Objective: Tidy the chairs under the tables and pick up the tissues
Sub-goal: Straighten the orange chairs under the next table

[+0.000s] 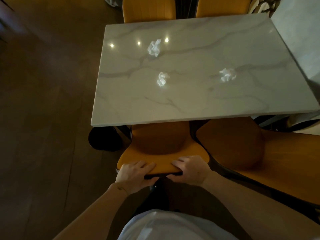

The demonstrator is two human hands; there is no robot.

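Note:
An orange chair (159,141) stands in front of me with its seat partly under the white marble table (190,104). My left hand (135,174) and my right hand (190,170) both grip the top edge of its backrest. Three crumpled white tissues lie on the tabletop: one at the far left (154,47), one nearer the middle (162,78), one to the right (227,74). A second orange chair (242,144) stands to the right, angled and less far under the table.
Two more orange chairs (149,9) (223,6) are tucked in at the table's far side. A dark round bin (103,138) sits by the table's near left corner. Another pale table (301,40) adjoins on the right. Dark wooden floor (43,101) spreads to the left.

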